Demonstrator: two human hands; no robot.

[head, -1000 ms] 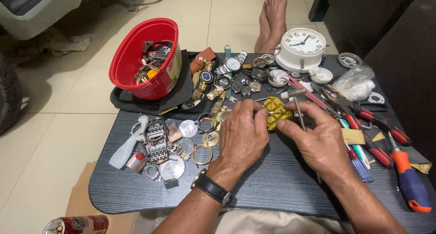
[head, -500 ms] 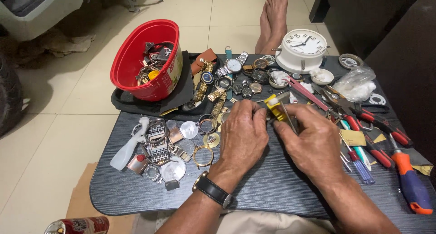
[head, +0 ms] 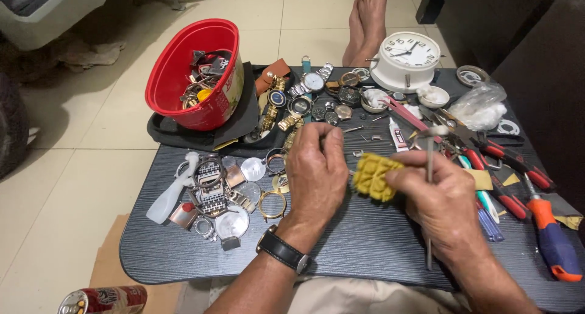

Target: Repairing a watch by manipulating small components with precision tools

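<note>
Tiled cream floor (head: 91, 137) under a low dark wood-grain table (head: 341, 253), crowded with watch parts and tools.

Left hand (head: 317, 174), black-strapped wristwatch on the wrist, is curled over mid-table, fingers pinched together at the tips; whatever sits between them is too small to tell. Right hand (head: 442, 198) grips a yellow gridded plastic holder block (head: 373, 176) with thumb and fingers, and also has a thin metal-shafted tool (head: 429, 186) running upright through the fist. Block is held just above the table centre, between the 2 hands, left fingertips just beside it.

Around them:
- red plastic bucket (head: 195, 70) of watch scraps, rear left, on a black cloth
- row of wristwatches (head: 308, 88) and loose cases behind the hands
- white round desk clock (head: 407, 59) rear right
- metal bracelets, rings and crystals (head: 225, 192) left of the left hand
- red-handled pliers (head: 518, 164) and an orange-and-blue-handled screwdriver (head: 551, 241) at the right edge
- clear plastic bag (head: 481, 103) near the clock
- red drink can (head: 103, 300) on the floor, front left
- bare feet (head: 365, 21) of another person beyond the table.
</note>
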